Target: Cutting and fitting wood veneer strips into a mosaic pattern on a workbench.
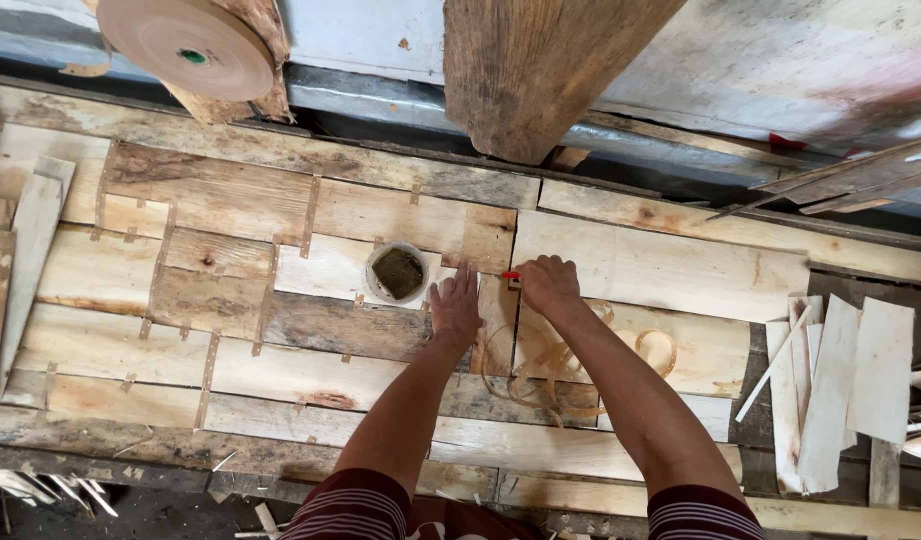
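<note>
I see a big patchwork veneer sheet [280,300] covering the bench, thin wood pieces joined by short brown tape strips; I use it as landmark. Beyond its far edge a thick log post [540,70] rises, and far-left of that hangs a large roll of brown paper tape [185,45]. Off the sheet's right end lies a stack of loose pale veneer strips [840,390], a few fanned over each other. At the sheet's left end a long narrow offcut [25,270] lies lengthwise.

Near the sheet's middle sits a small round bowl [397,272] with a dark greenish sponge or paste in it, can't tell which. Just right of the bowl my left hand [454,308] lies flat, palm down, fingers straight and pressed on the veneer, holding nothing. My right hand [548,284] sits just right of it, the two hands close but not touching. The right one is curled into a fist around a small red-tipped tool [510,275], only the red end poking out toward the left hand, tip at the seam between two pieces. Curls of loose tape or shavings [540,365] lie on the sheet under my right forearm, nearer me.
</note>
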